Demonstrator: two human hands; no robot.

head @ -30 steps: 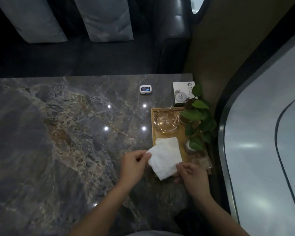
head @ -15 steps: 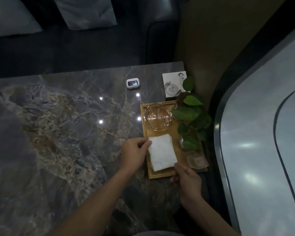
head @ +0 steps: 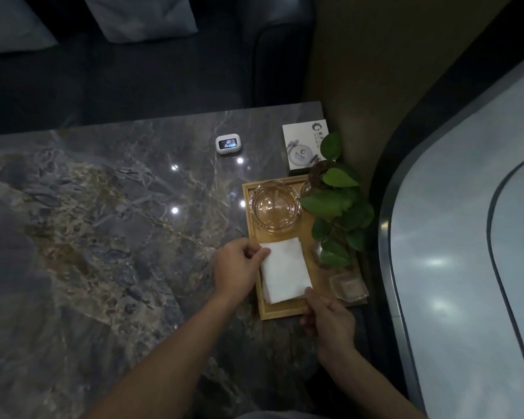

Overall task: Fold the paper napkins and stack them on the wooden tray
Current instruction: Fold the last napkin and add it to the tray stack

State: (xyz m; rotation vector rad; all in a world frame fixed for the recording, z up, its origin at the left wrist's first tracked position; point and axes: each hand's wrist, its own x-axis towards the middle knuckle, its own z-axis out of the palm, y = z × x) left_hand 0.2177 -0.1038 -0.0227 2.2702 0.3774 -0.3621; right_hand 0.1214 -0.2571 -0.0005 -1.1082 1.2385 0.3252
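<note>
A folded white paper napkin lies flat on the near half of the wooden tray, on top of other white napkin edges showing at its bottom left. My left hand pinches the napkin's far left corner between thumb and fingers. My right hand touches its near right corner with a fingertip, the other fingers curled over the tray's front edge.
On the tray stand a glass ashtray, a potted green plant and a small clear dish. A white box and a small white device sit further back on the dark marble table. A wall and curved ledge lie right.
The napkin was held tilted over the tray's front edge; both hands have moved it further onto the tray and laid it down squarely on the pile.
</note>
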